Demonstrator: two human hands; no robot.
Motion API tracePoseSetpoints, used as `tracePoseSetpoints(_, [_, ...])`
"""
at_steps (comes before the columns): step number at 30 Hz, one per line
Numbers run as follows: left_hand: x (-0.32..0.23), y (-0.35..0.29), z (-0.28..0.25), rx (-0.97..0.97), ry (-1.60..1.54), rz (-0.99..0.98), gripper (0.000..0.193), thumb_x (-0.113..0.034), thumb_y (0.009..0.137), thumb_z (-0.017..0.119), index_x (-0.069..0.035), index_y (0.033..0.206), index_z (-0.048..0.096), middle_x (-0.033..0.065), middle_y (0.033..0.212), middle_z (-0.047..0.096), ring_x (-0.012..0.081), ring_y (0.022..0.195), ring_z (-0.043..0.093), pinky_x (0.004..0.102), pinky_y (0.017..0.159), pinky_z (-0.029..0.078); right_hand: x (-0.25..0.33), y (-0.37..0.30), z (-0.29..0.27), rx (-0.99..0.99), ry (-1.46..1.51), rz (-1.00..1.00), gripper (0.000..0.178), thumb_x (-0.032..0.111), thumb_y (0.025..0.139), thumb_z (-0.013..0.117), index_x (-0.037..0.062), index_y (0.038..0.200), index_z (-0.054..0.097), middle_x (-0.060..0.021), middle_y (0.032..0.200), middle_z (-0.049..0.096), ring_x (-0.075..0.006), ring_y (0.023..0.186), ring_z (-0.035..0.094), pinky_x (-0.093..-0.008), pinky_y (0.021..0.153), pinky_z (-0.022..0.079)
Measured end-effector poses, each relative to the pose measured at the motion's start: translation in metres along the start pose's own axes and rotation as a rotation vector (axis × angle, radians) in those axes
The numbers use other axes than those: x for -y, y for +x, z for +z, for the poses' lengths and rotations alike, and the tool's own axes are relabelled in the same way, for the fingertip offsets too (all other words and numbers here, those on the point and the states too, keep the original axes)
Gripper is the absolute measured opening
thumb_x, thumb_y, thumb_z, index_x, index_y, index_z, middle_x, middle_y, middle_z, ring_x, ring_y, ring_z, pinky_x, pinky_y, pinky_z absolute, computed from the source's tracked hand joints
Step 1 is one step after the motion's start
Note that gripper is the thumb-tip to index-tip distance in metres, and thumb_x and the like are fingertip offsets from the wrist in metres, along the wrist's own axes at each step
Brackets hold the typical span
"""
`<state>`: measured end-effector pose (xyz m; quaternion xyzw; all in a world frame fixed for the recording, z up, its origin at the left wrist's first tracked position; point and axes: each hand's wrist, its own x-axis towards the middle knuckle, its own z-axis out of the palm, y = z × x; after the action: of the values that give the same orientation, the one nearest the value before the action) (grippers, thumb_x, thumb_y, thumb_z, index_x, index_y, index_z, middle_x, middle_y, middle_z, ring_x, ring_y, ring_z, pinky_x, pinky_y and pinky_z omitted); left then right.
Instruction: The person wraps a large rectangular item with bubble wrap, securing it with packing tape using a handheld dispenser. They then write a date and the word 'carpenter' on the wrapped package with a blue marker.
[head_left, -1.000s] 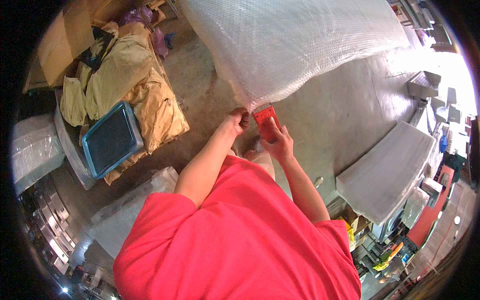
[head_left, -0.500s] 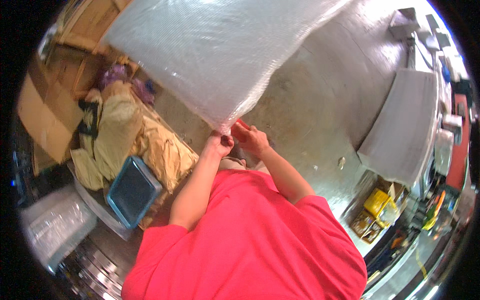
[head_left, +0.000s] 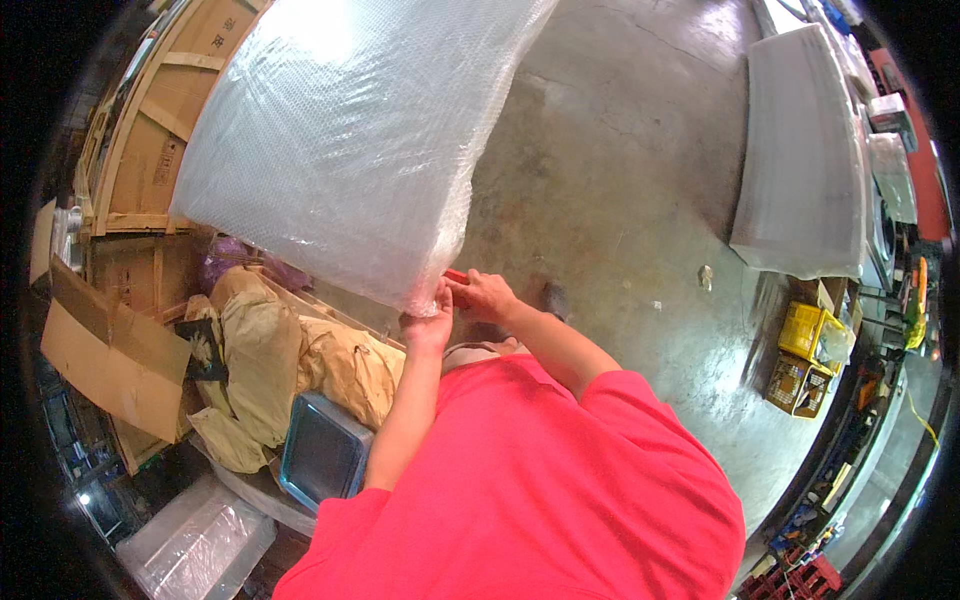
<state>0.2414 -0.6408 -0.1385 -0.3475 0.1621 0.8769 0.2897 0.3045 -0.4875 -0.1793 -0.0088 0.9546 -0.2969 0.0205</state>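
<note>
A large sheet of clear bubble wrap (head_left: 340,150) spreads ahead of me, its near corner drawn to a point in front of my body. My left hand (head_left: 430,324) is closed on that gathered corner. Right beside it, my right hand (head_left: 484,297) is wrapped round a slim red tool (head_left: 456,276); only its end shows, touching or very near the wrap's edge, and its exact kind is hidden by my fingers.
To the left are wooden crates (head_left: 135,150), an open cardboard box (head_left: 115,355), crumpled brown paper (head_left: 345,365) and a blue-rimmed tray (head_left: 325,452). At right stand a grey wrapped block (head_left: 802,160) and yellow and brown crates (head_left: 805,335) on the concrete floor (head_left: 610,190).
My view has turned, so the bubble wrap sits further left and the crates show more fully. Both hands stay together at the wrap's corner, a little lower in view.
</note>
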Motion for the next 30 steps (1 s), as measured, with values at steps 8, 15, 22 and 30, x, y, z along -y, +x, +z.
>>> tracePoseSetpoints(8, [-0.013, 0.016, -0.024, -0.002, 0.152, 0.026, 0.041, -0.037, 0.097, 0.048, -0.01, 0.124, 0.064, 0.0133, 0.123, 0.067, 0.0352, 0.11, 0.064, 0.0475, 0.096, 0.051, 0.049, 0.0, 0.024, 0.294, -0.079, 0.079, 0.029, 0.028, 0.076, 0.072, 0.0137, 0.1, 0.069, -0.0147, 0.094, 0.069, -0.0302, 0.087, 0.07, -0.0429, 0.07, 0.057])
tracePoseSetpoints(15, [-0.005, 0.012, -0.028, -0.038, 0.436, 0.109, 0.046, -0.044, 0.098, 0.047, -0.012, 0.127, 0.061, 0.0135, 0.124, 0.065, 0.0314, 0.117, 0.061, 0.047, 0.1, 0.047, 0.002, -0.113, -0.077, 0.194, 0.221, 0.528, 0.066, 0.043, 0.072, 0.073, 0.0276, 0.134, 0.058, -0.0163, 0.1, 0.069, -0.038, 0.094, 0.069, -0.0485, 0.078, 0.056])
tracePoseSetpoints(22, [-0.012, 0.013, -0.027, -0.126, 0.52, 0.038, 0.052, -0.047, 0.102, 0.034, -0.019, 0.143, 0.049, 0.0109, 0.142, 0.052, 0.0309, 0.135, 0.046, 0.051, 0.11, 0.036, -0.013, -0.172, -0.124, -0.291, 0.282, 0.803, 0.076, 0.05, 0.074, 0.075, 0.0239, 0.143, 0.057, -0.0194, 0.09, 0.068, -0.0385, 0.087, 0.068, -0.0465, 0.077, 0.052])
tracePoseSetpoints(30, [-0.059, 0.01, -0.031, 0.104, 1.122, -0.09, 0.052, -0.049, 0.101, 0.04, -0.017, 0.137, 0.057, 0.0101, 0.133, 0.061, 0.0273, 0.133, 0.047, 0.0485, 0.109, 0.036, -0.052, -0.137, -0.15, -0.598, 0.406, 0.703, 0.077, 0.046, 0.074, 0.078, 0.0163, 0.142, 0.058, -0.0221, 0.093, 0.071, -0.036, 0.082, 0.069, -0.044, 0.076, 0.053])
